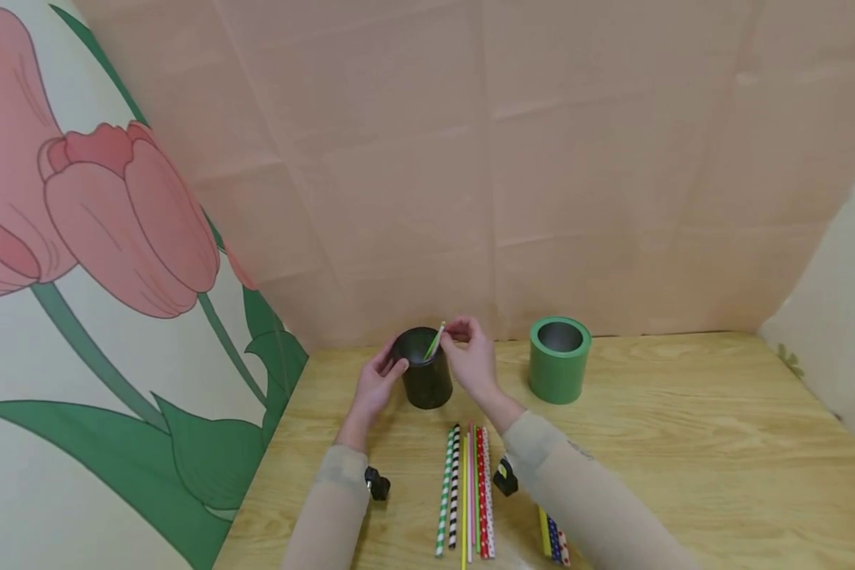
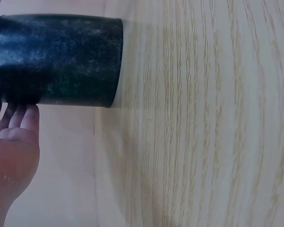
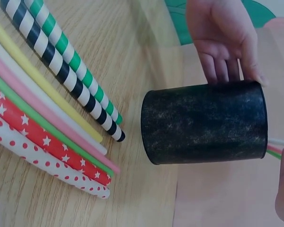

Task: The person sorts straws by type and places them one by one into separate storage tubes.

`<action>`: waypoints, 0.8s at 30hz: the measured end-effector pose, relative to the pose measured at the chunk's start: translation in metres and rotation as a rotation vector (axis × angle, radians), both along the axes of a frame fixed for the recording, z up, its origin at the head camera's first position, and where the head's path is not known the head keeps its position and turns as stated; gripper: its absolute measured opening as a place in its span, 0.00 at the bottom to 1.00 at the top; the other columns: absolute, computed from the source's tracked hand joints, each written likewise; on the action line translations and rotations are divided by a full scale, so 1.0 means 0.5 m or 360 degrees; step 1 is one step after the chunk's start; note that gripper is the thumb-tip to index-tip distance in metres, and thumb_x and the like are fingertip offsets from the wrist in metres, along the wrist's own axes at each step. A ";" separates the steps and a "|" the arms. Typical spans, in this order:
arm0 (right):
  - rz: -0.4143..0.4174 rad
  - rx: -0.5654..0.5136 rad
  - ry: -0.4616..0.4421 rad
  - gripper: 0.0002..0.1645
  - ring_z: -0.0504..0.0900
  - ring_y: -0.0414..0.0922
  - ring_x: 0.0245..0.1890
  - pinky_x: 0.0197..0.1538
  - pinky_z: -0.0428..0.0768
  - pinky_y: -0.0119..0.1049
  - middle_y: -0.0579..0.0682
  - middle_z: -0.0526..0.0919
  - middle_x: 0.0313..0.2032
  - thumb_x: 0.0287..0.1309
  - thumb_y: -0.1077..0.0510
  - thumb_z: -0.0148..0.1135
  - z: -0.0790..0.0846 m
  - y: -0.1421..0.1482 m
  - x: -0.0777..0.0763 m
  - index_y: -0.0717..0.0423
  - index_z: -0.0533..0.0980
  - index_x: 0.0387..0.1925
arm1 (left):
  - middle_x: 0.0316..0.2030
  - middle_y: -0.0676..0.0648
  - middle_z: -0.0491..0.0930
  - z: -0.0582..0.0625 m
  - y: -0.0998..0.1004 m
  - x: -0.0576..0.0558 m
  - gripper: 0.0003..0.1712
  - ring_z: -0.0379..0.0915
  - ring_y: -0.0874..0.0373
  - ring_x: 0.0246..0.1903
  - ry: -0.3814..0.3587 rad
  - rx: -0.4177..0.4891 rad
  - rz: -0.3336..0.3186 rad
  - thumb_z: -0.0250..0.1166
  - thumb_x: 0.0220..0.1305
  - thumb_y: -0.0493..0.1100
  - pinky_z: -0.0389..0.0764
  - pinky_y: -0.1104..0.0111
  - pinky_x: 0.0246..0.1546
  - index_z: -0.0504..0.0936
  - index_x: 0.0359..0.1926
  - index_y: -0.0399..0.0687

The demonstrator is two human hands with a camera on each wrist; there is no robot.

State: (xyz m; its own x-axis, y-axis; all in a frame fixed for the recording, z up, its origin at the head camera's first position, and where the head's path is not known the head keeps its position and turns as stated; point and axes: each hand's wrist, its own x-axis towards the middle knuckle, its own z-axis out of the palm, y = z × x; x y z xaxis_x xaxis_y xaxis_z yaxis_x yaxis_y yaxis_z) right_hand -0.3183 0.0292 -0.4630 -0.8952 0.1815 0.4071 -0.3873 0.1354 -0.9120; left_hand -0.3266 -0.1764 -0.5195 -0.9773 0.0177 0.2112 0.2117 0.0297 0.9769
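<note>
A black cylindrical cup (image 1: pixel 427 386) stands upright near the back of the table. My left hand (image 1: pixel 375 386) holds it from the left, thumb on the rim and fingers against the far side, as the right wrist view also shows. My right hand (image 1: pixel 473 364) is at the cup's right rim, its fingertips pinching thin straws (image 1: pixel 435 342), white and green, that slant out of the cup's mouth. Their lower ends are hidden inside the cup. In the right wrist view the straws (image 3: pixel 277 143) show between the rim and my right thumb.
Several patterned and plain straws (image 1: pixel 466 491) lie side by side in front of the cup. More straws (image 1: pixel 553 538) lie partly under my right forearm. A green cylindrical cup (image 1: pixel 559 364) stands to the right. A brown sheet (image 1: pixel 484 198) hangs behind the wooden table (image 1: pixel 684 443).
</note>
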 end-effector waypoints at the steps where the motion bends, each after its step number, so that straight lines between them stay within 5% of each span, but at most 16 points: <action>1: -0.0011 -0.0004 0.0002 0.12 0.88 0.55 0.46 0.46 0.84 0.30 0.59 0.89 0.46 0.65 0.67 0.70 0.001 0.002 0.000 0.63 0.80 0.48 | 0.77 0.31 0.63 0.001 0.000 0.001 0.34 0.62 0.36 0.74 0.0010 -0.0006 -0.0006 0.65 0.77 0.33 0.71 0.57 0.72 0.66 0.79 0.35; 9: -0.0051 -0.0038 0.0004 0.10 0.88 0.56 0.47 0.46 0.82 0.30 0.59 0.89 0.46 0.66 0.68 0.68 -0.003 0.022 0.002 0.63 0.80 0.48 | 0.78 0.33 0.63 -0.001 -0.003 0.001 0.35 0.61 0.37 0.75 0.0016 -0.0030 -0.0009 0.65 0.77 0.34 0.70 0.61 0.72 0.66 0.80 0.37; 16: 0.0042 -0.0314 -0.0035 0.12 0.83 0.54 0.48 0.47 0.84 0.26 0.71 0.84 0.51 0.70 0.73 0.62 -0.005 0.052 0.022 0.73 0.75 0.53 | 0.78 0.35 0.63 0.004 -0.002 0.002 0.35 0.62 0.38 0.75 -0.0009 -0.0027 -0.0002 0.67 0.77 0.35 0.70 0.59 0.72 0.67 0.80 0.40; 21: 0.0139 -0.0505 -0.0177 0.12 0.85 0.52 0.46 0.48 0.89 0.33 0.70 0.82 0.50 0.71 0.74 0.59 -0.010 0.079 0.060 0.74 0.74 0.53 | 0.79 0.36 0.62 0.015 0.000 0.000 0.36 0.61 0.39 0.76 0.0000 -0.0014 -0.0017 0.66 0.77 0.36 0.69 0.57 0.73 0.66 0.80 0.40; 24: 0.0292 -0.0463 -0.0377 0.13 0.86 0.50 0.47 0.51 0.89 0.37 0.66 0.84 0.49 0.74 0.72 0.59 -0.032 0.095 0.098 0.73 0.74 0.56 | 0.79 0.35 0.62 0.015 0.000 0.003 0.35 0.61 0.38 0.76 0.0008 -0.0017 -0.0021 0.66 0.77 0.35 0.69 0.57 0.73 0.66 0.80 0.38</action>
State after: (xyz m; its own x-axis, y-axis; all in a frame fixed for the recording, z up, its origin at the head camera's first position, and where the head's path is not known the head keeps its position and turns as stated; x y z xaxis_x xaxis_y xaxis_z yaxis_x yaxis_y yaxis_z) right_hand -0.2694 0.0767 -0.4791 -0.9861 0.0871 0.1412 -0.1558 -0.1927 -0.9688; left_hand -0.3249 -0.1764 -0.5118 -0.9759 0.0326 0.2158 0.2169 0.0373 0.9755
